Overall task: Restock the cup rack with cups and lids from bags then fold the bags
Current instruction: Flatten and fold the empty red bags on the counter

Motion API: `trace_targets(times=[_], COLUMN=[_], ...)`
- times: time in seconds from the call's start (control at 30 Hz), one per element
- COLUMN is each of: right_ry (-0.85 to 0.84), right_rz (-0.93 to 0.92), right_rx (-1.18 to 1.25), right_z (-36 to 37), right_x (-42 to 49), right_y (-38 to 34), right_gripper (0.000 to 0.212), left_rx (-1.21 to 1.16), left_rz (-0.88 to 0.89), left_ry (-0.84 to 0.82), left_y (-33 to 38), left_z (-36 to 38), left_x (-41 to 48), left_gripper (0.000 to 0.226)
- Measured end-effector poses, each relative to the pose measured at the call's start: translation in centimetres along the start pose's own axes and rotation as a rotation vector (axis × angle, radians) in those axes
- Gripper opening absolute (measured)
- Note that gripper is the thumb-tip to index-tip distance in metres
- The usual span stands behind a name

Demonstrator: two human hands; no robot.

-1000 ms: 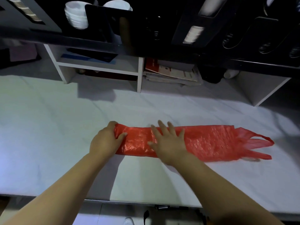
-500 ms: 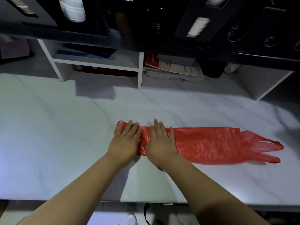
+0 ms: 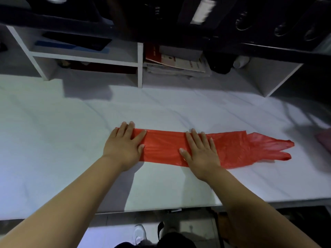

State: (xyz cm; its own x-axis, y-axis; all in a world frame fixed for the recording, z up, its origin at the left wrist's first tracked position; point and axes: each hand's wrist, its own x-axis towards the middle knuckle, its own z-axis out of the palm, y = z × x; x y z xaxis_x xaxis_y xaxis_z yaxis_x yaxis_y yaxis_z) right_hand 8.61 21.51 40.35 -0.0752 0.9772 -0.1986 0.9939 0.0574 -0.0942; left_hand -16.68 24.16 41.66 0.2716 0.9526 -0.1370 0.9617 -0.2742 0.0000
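Note:
A red plastic bag (image 3: 163,146) lies flat on the white counter (image 3: 53,140) as a long narrow strip, its handles pointing right. My left hand (image 3: 123,145) presses flat on the strip's left end, fingers straight. My right hand (image 3: 200,151) presses flat on the strip's middle, fingers spread. No cups or lids are in sight.
White shelf cubbies (image 3: 139,65) stand at the back with papers and booklets (image 3: 177,63) inside. A dark rack (image 3: 197,15) hangs above them. A pink thing (image 3: 325,140) shows at the right edge. The counter's front edge runs just below my forearms.
My left hand let go of the bag's left end and laid flat on it. My right hand slid right along the strip, so the hands are now apart.

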Motion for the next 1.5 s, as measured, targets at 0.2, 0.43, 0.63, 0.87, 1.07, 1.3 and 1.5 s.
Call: trace_targets(times=[0.2, 0.43, 0.63, 0.87, 1.07, 1.3, 1.5], right_ry=[0.002, -0.01, 0.028, -0.037, 0.132, 0.356, 0.0], right_rz=[0.011, -0.073, 0.022, 0.112, 0.056, -0.248, -0.352], right_rx=[0.052, 0.096, 0.029, 0.015, -0.052, 0.118, 0.046], right_z=[0.2, -0.2, -0.7, -1.9, -3.6, -4.2, -2.7], right_x=[0.2, -0.3, -1.1, -1.5, -0.2, -1.7, -2.5], right_y=[-0.4, 2.4, 10.4, 17.8, 16.8, 11.5, 10.5], right_gripper=[0.09, 0.092, 0.09, 0.092, 0.074, 0.046, 0.073], left_rx=[-0.095, -0.14, -0.188, -0.224, -0.204, -0.174, -0.081], left_rz=[0.1, 0.199, 0.156, 0.092, 0.01, -0.286, -0.383], left_ry=[0.104, 0.059, 0.075, 0.06, 0.083, 0.064, -0.158], left_y=[5.1, 8.1, 8.4, 8.9, 10.3, 14.2, 16.6], left_z=[-0.9, 1.5, 1.6, 1.6, 1.8, 0.2, -2.2], left_x=[1.1, 2.2, 2.2, 1.8, 1.7, 2.9, 3.7], left_gripper=[0.057, 0.076, 0.071, 0.073, 0.075, 0.058, 0.047])
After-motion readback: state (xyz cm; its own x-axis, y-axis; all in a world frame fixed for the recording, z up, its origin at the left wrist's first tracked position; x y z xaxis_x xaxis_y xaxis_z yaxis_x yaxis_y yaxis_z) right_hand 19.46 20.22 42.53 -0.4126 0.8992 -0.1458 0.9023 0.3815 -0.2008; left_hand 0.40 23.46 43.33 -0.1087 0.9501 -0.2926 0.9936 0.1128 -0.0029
